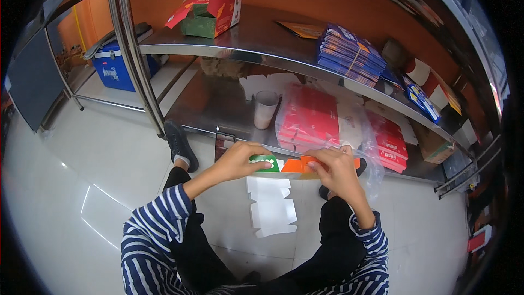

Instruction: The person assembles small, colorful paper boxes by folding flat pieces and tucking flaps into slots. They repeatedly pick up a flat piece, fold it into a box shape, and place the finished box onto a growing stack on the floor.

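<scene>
A narrow printed piece of carton board (292, 165), green at one end and orange at the other, is held up between my two hands. My left hand (240, 161) pinches its green end. At the orange end, the fingers and thumb of my right hand (332, 166) are closed on the board. Below it, between my knees, appears a flat white die-cut carton blank (272, 207) with notched flaps. Whether this blank lies on the floor or joins the held piece, I cannot tell. A dark phone-like object (224, 143) is just beyond my left wrist.
A metal shelf (262, 57) spans the front, carrying a torn-open red box (218, 8) and banded blue packets (349, 52). Its lower level holds a tall cup (266, 110) and red cartons in clear plastic (308, 114). Left stands a blue cooler (115, 68).
</scene>
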`<state>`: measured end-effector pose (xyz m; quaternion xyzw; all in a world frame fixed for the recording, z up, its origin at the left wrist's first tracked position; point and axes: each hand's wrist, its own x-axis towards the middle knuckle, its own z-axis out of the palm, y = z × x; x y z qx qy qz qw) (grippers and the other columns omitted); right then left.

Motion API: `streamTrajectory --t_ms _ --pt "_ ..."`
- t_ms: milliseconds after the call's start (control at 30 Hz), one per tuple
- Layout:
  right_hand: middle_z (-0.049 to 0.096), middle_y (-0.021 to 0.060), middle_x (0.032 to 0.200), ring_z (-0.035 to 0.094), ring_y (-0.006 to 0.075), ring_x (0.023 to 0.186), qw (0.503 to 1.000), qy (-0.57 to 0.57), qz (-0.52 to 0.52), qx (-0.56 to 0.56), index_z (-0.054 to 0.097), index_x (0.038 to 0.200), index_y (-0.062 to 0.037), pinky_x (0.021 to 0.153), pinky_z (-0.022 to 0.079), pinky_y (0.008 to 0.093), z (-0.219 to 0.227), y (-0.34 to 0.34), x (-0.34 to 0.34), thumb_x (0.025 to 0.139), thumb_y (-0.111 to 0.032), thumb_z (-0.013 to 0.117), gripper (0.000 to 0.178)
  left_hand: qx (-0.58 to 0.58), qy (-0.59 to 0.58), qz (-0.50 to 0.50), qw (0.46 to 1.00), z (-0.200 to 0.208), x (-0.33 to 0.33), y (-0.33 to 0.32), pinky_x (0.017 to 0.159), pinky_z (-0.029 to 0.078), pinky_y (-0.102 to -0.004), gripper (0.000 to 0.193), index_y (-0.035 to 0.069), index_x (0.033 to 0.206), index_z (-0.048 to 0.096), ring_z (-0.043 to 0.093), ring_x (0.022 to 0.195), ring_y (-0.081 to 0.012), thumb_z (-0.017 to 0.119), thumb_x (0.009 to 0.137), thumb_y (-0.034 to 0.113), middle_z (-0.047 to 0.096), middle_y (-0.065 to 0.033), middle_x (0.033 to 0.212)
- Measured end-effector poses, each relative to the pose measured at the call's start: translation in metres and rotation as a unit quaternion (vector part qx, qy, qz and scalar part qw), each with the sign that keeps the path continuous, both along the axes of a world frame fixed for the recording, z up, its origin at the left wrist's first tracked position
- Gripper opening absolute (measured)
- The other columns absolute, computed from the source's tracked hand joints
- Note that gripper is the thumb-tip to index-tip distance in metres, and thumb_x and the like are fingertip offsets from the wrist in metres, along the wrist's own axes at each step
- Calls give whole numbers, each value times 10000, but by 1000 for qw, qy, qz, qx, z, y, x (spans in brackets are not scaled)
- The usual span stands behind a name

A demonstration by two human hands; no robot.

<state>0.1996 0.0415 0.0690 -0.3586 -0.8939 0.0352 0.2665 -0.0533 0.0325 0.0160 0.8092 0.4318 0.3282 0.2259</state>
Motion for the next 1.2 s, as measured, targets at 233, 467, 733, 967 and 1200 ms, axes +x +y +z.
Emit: streamTrajectory --t_ms 233,467,733,967,1200 --pt "599 65 757 510 188 647 999 27 26 10 636 858 -55 687 279 316 -9 8 -1 759 -123 626 121 142 -14 59 988 2 27 -6 702 436 -373 221 41 901 661 566 756 -282 622 771 215 635 -118 833" --pt "597 -13 808 543 140 708 972 23 154 175 629 805 -115 707 296 334 -11 5 -6 661 -64 639 153 -32 -87 27 995 -2 21 -4 724 413 -386 151 24 819 677 560 756 -291 626 751 148 636 -138 752" --pt "598 -29 773 572 118 730 944 8 245 222 640 801 -131 779 321 376 -24 1 -22 619 -69 681 196 -14 -10 1 1000 15 31 -22 714 398 -395 125 25 779 682 579 738 -319 635 676 79 622 -167 712" --pt "600 -34 791 579 114 739 942 -13 236 239 631 802 -118 731 356 352 -31 0 -23 635 -141 689 178 10 42 -12 999 8 37 -22 792 326 -351 124 66 826 698 535 789 -246 618 743 113 590 -129 673" --pt "581 -33 754 578 116 746 925 -23 244 292 632 804 -113 685 378 338 -35 -3 -26 607 -140 699 209 17 50 -9 999 1 38 -21 765 321 -349 110 50 791 690 527 773 -247 619 724 100 590 -134 670"
